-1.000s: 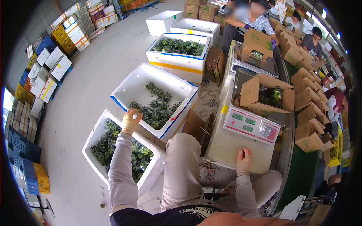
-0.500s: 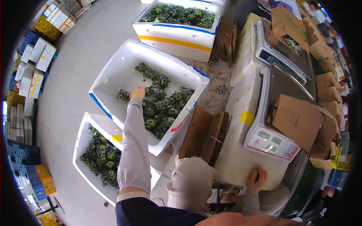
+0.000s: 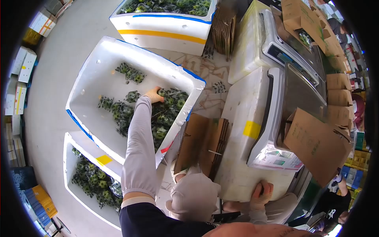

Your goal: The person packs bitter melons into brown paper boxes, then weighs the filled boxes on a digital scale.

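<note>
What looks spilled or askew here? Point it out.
Dark patterned scraps lie on the floor between the polystyrene box around the left hand and the digital scale, apparently dropped. The cardboard box on that scale sits crooked to its edges.

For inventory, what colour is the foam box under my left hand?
The foam box is white; head view.

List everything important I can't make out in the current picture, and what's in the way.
Left hand: head view; its own back hides the palm, so its grip on the wrapped green produce is unclear.
Scale display: head view; glare and blur make the digits unreadable.
Cardboard box: head view; its near side hides the inside.
Far foam box: head view; the top edge cuts it off.
</note>
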A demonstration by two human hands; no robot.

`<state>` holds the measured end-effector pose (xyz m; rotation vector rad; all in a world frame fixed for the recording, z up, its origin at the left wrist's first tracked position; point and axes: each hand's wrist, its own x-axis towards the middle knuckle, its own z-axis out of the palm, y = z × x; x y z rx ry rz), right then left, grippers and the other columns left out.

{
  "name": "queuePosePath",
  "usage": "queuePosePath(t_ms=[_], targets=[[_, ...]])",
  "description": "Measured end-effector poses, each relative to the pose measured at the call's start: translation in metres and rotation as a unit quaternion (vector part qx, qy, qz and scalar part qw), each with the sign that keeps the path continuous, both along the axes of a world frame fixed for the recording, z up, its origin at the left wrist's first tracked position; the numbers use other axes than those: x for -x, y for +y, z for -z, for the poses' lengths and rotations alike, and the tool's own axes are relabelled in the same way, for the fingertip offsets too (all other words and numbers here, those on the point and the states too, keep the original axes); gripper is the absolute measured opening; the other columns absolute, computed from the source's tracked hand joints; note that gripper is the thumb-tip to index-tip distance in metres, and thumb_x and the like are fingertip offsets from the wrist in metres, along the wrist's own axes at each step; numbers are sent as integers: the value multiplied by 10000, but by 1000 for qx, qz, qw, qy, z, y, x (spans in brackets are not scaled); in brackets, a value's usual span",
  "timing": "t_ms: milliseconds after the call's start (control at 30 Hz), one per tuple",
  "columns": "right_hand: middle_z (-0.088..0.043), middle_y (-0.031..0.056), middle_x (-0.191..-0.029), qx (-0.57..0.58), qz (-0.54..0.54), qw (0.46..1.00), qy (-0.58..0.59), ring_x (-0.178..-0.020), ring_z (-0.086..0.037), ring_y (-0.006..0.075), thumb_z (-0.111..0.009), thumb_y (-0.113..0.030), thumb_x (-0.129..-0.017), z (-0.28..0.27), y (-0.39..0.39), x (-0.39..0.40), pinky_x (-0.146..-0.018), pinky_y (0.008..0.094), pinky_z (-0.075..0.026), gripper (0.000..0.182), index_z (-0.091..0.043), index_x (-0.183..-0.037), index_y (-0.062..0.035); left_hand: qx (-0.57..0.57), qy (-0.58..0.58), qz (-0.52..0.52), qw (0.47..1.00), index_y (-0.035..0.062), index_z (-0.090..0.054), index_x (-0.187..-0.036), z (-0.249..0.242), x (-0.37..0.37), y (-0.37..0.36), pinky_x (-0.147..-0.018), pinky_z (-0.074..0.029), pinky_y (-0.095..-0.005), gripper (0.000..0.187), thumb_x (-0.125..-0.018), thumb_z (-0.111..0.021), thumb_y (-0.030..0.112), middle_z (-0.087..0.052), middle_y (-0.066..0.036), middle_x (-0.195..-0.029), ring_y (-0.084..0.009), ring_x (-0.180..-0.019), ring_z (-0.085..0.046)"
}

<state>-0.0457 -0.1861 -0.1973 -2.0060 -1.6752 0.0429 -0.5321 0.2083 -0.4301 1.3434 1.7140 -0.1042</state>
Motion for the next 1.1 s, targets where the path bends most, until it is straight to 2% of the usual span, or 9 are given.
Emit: queuePosePath(t_ms=[267, 433, 633, 667, 733, 800, 867, 967, 1100], targets=[[-577, 102, -856, -67, -62, 995, -42, -734, -557, 297, -653, 56, -722, 11, 0, -11, -654, 405, -459, 253, -626, -941, -68, -13, 134, 281, 950, 338, -431, -1404, -62, -64, -42, -1103, -320, -554, 930, -566, -828, 256, -134, -135, -1574, -409, -1410, -226], [-593, 79, -858, -91, -23, 996, 13, -759, -581, 301, -696, 10, -705, -12, -1, -4, -663, 407, -474, 264, -642, -926, -125, -72, 149, 237, 957, 244, -583, -1290, -37, -62, -56, -1071, -393, -449, 840, -495, -850, 299, -204, -208, -1532, -479, -1337, -327], [-613, 79, -868, -123, -39, 991, 23, -785, -593, 297, -715, -21, -698, -9, -10, -16, -689, 391, -486, 266, -642, -937, -111, -234, 22, -10, 972, 21, -542, -1312, -83, -17, -74, -1034, -414, -362, 826, -583, -836, 274, -238, -217, -1524, -335, -1299, -440], [-613, 77, -867, -139, -51, 988, 40, -789, -594, 299, -718, -27, -699, -11, -14, -20, -688, 393, -487, 263, -640, -936, -110, -195, -261, -151, 933, 15, -527, -1320, -77, 4, -57, -1016, -423, -368, 782, -632, -821, 239, -299, -184, -1482, -308, -1257, -463], [-612, 76, -862, -162, -50, 984, 50, -785, -594, 301, -718, -38, -706, -7, -16, -21, -683, 398, -488, 249, -637, -931, -110, -229, -540, -246, 772, 17, -513, -1299, -144, -6, -78, -973, -442, -385, 621, -762, -774, 186, -437, -108, -1341, -256, -1179, -485], [-611, 76, -858, -182, -58, 979, 65, -781, -594, 302, -718, -50, -713, -1, -15, -19, -677, 402, -489, 237, -634, -926, -110, -570, -308, 59, 759, 65, -536, -1249, -322, -114, -169, -986, -424, -398, 555, -795, -781, 269, -356, -165, -1472, -280, -1235, -437], [-615, 86, -856, -198, -57, 977, 61, -771, -596, 305, -706, -67, -737, -1, -15, -21, -669, 412, -493, 202, -630, -918, -112, -637, -296, 128, 701, 87, -559, -1219, -440, -194, -230, -1064, -349, -442, 663, -725, -813, 449, -272, -219, -1518, -371, -1343, -371], [-620, 99, -846, -180, -53, 980, 64, -776, -600, 309, -693, -82, -757, -16, -22, -21, -668, 413, -496, 167, -629, -907, -118, -749, -293, 201, 560, 78, -605, -1129, -524, -268, -279, -1109, -266, -514, 642, -638, -822, 430, -226, -287, -1519, -443, -1396, -272], [-627, 95, -860, -184, -59, 978, 81, -803, -598, 324, -685, -143, -770, -10, -25, -25, -701, 445, -486, 133, -615, -881, -123, -768, -214, 222, 561, 124, -621, -1161, -562, -335, -287, -1109, -265, -520, 614, -595, -831, 236, -239, -251, -1520, -480, -1381, -245]])
